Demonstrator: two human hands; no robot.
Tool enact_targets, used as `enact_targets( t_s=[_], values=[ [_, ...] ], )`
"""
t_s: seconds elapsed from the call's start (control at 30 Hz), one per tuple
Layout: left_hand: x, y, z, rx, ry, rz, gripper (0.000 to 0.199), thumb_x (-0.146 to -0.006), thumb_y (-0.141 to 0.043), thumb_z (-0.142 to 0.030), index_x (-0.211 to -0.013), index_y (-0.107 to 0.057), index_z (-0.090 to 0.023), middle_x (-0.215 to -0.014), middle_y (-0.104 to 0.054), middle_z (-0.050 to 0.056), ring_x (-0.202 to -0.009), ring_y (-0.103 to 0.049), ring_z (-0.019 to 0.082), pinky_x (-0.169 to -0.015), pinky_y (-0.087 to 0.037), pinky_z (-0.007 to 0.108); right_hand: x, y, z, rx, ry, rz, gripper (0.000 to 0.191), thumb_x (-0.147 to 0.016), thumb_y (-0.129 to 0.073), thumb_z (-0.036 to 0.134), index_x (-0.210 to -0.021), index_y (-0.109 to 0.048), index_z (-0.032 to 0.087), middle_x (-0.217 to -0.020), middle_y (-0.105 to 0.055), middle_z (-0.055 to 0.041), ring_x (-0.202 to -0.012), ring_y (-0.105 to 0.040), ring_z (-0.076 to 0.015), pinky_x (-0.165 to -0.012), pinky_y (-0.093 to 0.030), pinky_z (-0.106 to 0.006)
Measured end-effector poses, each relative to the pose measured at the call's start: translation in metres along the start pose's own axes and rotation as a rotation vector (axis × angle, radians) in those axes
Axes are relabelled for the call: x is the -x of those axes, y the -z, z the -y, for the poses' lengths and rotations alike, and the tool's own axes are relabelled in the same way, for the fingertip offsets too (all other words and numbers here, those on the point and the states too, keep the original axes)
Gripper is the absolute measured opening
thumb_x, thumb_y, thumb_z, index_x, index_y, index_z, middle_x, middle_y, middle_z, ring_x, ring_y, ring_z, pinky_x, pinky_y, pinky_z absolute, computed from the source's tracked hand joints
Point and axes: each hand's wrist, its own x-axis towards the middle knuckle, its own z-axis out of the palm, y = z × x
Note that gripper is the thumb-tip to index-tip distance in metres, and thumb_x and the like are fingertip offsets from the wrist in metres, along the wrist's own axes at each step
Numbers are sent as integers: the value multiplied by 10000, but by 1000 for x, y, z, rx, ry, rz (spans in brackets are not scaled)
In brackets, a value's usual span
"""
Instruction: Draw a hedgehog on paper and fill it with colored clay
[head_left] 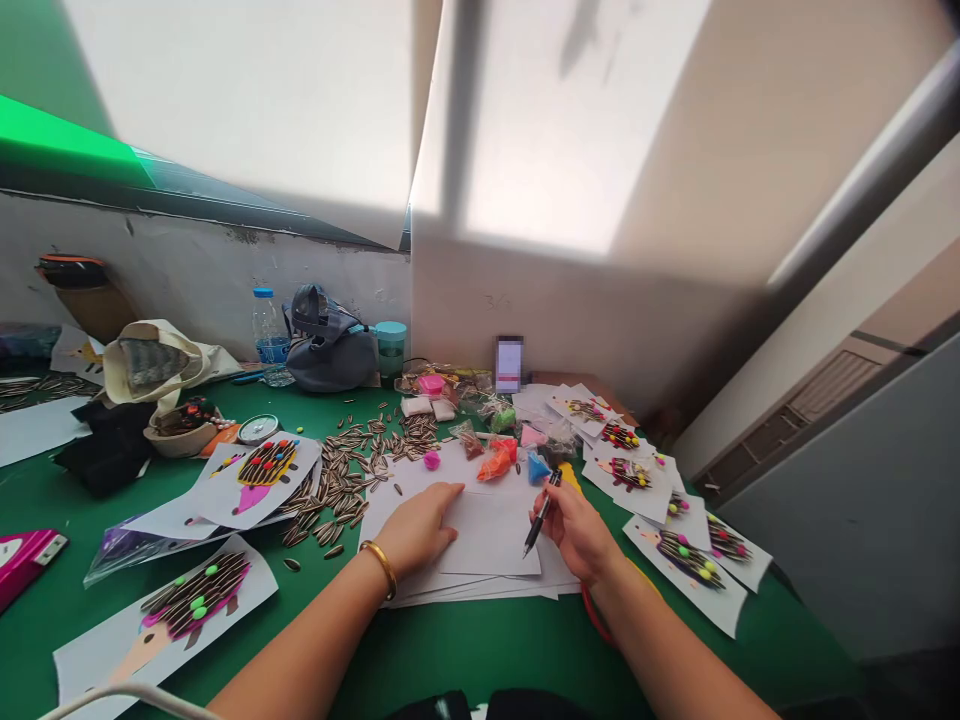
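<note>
White paper sheets (pixel 491 535) lie stacked on the green table in front of me. My left hand (pixel 424 530), with a gold bangle at the wrist, rests flat on the left part of the top sheet, fingers stretched out. In my right hand (pixel 574 530) is a black pen (pixel 541 515), its tip pointing down over the sheet's right edge; I cannot tell whether it touches. The top sheet looks blank. Just beyond the sheets are a magenta clay ball (pixel 431 460), an orange clay packet (pixel 497 460) and a blue clay piece (pixel 538 468).
Striped sunflower seeds (pixel 337 475) spread left of the paper. Hedgehog seed pictures lie at left (pixel 191 610) and right (pixel 682 565). A phone (pixel 508 365) leans on the wall. Behind stand a grey-blue bag (pixel 330 350), a water bottle (pixel 268 335) and a teal-lidded cup (pixel 391 350).
</note>
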Motion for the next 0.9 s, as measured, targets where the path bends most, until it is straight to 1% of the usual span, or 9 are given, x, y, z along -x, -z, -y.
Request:
enact_targets(
  t_s=[0.13, 0.23, 0.3, 0.37, 0.5, 0.63, 0.77, 0.83, 0.9],
  values=[
    [5, -1, 5, -1, 62, -26, 653, -746, -637, -253, -1383, -495, -232, -1373, -531, 84, -1165, -575, 272, -987, -438, 337, -10, -19, 2, 36, 39, 18, 271, -709, -689, 446, -771, -543, 226, -679, -627, 36, -653, -569, -135, -572, -416, -224],
    [6, -3, 5, -31, 82, -34, 640, -749, -647, -259, -1371, -503, -212, -1385, -503, 96, -1124, -593, 266, -938, -464, 328, -13, -23, 0, 31, 114, -3, 241, -705, -719, 393, -799, -576, 224, -749, -642, 26, -719, -573, -133, -622, -441, -222],
    [7, -4, 4, -48, 82, -40, 625, -754, -648, -253, -1363, -510, -218, -1398, -486, 94, -1106, -601, 257, -929, -465, 324, -13, -19, -4, 0, 168, -33, 232, -715, -728, 387, -799, -579, 230, -763, -627, 37, -711, -560, -117, -640, -455, -214],
    [7, -4, 2, -57, 80, -46, 592, -766, -644, -250, -1346, -528, -234, -1391, -494, 87, -1097, -603, 249, -939, -456, 322, -14, -11, -8, -34, 169, -68, 256, -718, -738, 413, -778, -566, 233, -704, -590, 56, -611, -517, -93, -563, -437, -198],
    [10, 4, 1, -92, 64, -88, 469, -795, -639, -295, -1258, -606, -223, -1274, -581, 93, -1081, -592, 259, -955, -431, 346, -20, 7, -11, -66, 116, -111, 353, -671, -793, 447, -745, -527, 227, -555, -484, 95, -421, -363, -45, -383, -301, -165],
    [12, 10, 3, -157, 28, -90, 454, -720, -731, -385, -1145, -677, -236, -1163, -637, 89, -1103, -557, 299, -959, -417, 383, -17, 12, 0, -132, 115, -115, 415, -631, -837, 433, -805, -514, 239, -618, -532, 94, -466, -458, -44, -416, -372, -144],
    [13, 9, 3, -209, 7, -57, 484, -647, -789, -427, -1093, -702, -260, -1154, -637, 88, -1082, -556, 311, -942, -420, 392, 6, -7, 10, -252, 82, 36, 406, -625, -863, 323, -805, -510, 236, -646, -566, 89, -575, -584, -71, -531, -454, -161],
    [13, 8, 3, -215, 0, -55, 493, -655, -785, -431, -1107, -699, -254, -1170, -629, 92, -1086, -549, 312, -946, -418, 394, 19, -23, 9, -222, 84, 120, 348, -687, -816, 385, -818, -532, 232, -620, -578, 76, -596, -624, -101, -563, -464, -192],
    [12, 8, 4, -208, -3, -53, 503, -664, -779, -432, -1125, -693, -248, -1187, -620, 95, -1093, -542, 311, -950, -416, 392, 26, -39, 5, -147, 73, 210, 372, -757, -733, 492, -987, -594, 234, -709, -655, 18, -738, -688, -176, -648, -497, -257]
  ],
)
